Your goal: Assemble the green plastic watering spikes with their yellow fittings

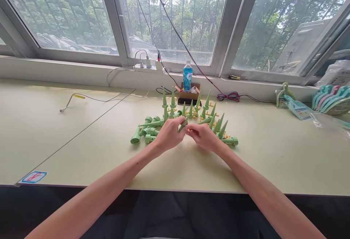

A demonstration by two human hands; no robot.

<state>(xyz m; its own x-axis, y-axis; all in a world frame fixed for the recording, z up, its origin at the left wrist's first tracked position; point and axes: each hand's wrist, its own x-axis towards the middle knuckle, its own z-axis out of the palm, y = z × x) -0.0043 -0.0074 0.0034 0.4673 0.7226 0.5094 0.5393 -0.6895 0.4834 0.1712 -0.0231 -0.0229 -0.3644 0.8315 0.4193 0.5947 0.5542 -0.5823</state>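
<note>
My left hand (171, 132) is closed around a green plastic watering spike (183, 123), its pointed tip slanting up and to the right. My right hand (202, 135) meets it at the near end with thumb and forefinger pinched together. What sits between those fingertips is too small to make out. Beyond both hands, several green watering spikes (206, 102) stand upright with small yellow valve pieces (212, 114) among them. To the left of my left hand, more spikes with wide collars (136, 137) lie on their sides. Another spike (231, 141) lies right of my right hand.
The pale table (273, 155) runs along a window ledge. Behind the spikes stand a small cardboard box (195, 95) and a blue drink bottle (187, 77). A white cable (90, 98) crosses the left side. Coiled wire (229, 96) and plastic hangers (332, 98) lie to the right.
</note>
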